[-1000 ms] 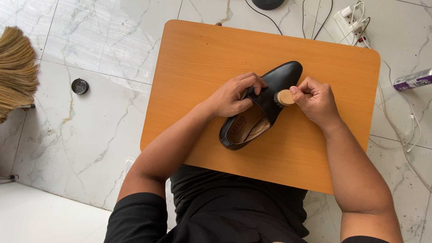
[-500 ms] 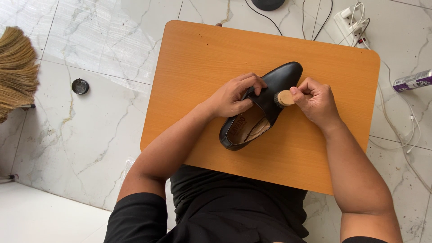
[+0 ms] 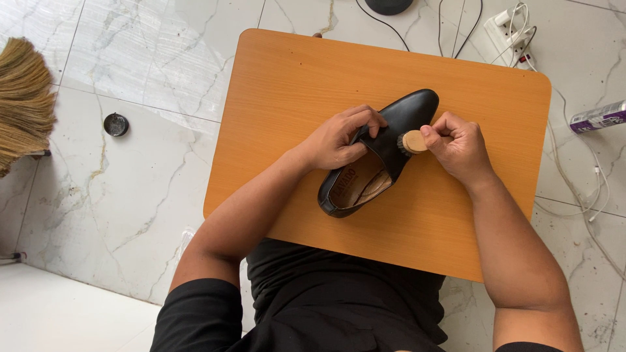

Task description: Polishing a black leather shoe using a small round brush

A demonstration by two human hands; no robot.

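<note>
A black leather shoe (image 3: 417,107) lies on its side on the orange wooden table (image 3: 293,85), toe pointing to the far right. My left hand (image 3: 339,138) grips the shoe at its opening, fingers hooked over the upper edge. My right hand (image 3: 460,146) holds a small round wooden brush (image 3: 412,141) with dark bristles pressed against the shoe's side.
A straw broom (image 3: 23,101) lies on the marble floor at the left, with a small round black tin (image 3: 116,124) near it. A white power strip (image 3: 508,23) with cables sits at the far right, and a purple-and-white tube (image 3: 596,117) beside the table's right edge.
</note>
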